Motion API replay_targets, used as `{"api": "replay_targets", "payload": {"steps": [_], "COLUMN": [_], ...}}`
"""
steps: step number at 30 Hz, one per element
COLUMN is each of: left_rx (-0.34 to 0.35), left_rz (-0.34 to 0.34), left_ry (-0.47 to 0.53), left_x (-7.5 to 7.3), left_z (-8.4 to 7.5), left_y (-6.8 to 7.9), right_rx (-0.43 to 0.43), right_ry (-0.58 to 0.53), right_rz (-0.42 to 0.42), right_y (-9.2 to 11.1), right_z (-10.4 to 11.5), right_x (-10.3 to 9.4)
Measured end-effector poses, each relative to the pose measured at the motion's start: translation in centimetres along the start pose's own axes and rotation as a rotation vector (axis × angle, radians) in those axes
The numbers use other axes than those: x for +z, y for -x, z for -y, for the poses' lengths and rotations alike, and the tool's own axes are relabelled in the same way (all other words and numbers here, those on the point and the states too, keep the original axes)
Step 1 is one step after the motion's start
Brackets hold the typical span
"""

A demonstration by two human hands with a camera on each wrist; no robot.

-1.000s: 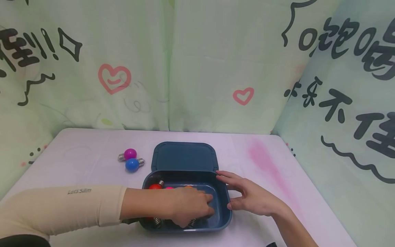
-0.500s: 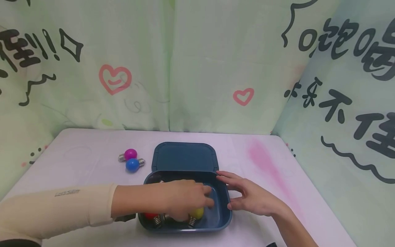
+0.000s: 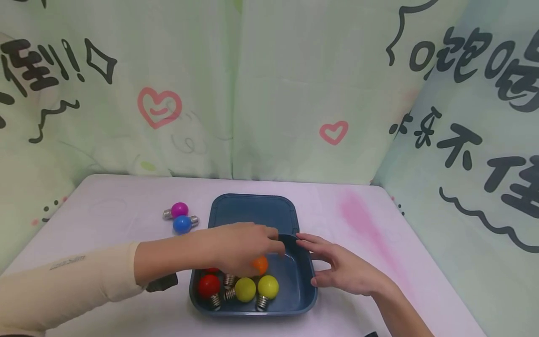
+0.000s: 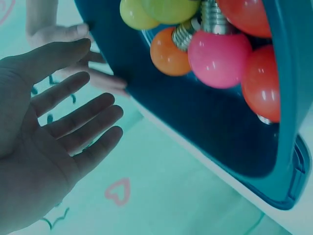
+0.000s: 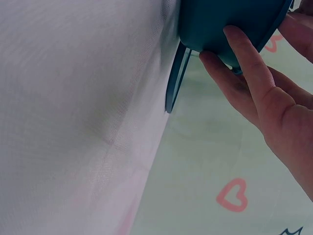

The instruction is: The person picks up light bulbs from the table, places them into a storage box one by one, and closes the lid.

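Observation:
In the head view my left hand hovers over the dark blue plastic box, palm down and holding nothing. Its fingers look loosely extended in the left wrist view. Inside the box lie several colored light bulbs with metal screw bases: a red bulb, two yellow bulbs and an orange bulb. The left wrist view also shows a pink bulb and another red bulb. My right hand rests its fingertips against the box's right wall, fingers spread.
The box's lid lies directly behind it. To the left of the lid, a blue bulb and a magenta bulb sit side by side on the white-covered table. A printed curtain hangs behind the table.
My left hand has risen from inside the box and drawn back toward its far left side, uncovering the yellow, orange and red bulbs. The right hand has stayed at the box wall.

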State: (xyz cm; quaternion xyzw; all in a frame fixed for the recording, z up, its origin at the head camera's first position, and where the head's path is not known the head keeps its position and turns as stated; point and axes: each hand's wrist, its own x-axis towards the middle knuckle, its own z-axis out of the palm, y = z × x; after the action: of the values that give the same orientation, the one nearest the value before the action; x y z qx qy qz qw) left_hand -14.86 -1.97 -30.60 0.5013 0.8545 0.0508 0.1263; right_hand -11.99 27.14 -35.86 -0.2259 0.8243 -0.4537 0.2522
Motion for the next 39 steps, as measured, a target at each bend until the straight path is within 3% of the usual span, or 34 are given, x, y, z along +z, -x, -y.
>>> {"api": "replay_targets", "payload": {"steps": [12, 25, 34, 39], "left_rx": [-0.091, -0.180, -0.333, -0.392], "left_rz": [-0.145, -0.249, -0.233, -0.176], "left_ry": [0.105, 0.149, 0.164, 0.160], "left_x": [-1.6, -1.5, -0.3, 0.5], "left_z": [3.8, 8.7, 12.5, 14.0], "left_y": [1.7, 3.3, 4.4, 5.2], "right_rx": [0.027, 0.016, 0.026, 0.001], "right_ry": [0.011, 0.050, 0.047, 0.059], "right_rz": [-0.014, -0.023, -0.021, -0.018], "right_y": [-0.1, -0.3, -0.3, -0.2], "right_z": [0.0, -0.1, -0.3, -0.1], "right_x": [0.0, 0.2, 0.2, 0.2]}}
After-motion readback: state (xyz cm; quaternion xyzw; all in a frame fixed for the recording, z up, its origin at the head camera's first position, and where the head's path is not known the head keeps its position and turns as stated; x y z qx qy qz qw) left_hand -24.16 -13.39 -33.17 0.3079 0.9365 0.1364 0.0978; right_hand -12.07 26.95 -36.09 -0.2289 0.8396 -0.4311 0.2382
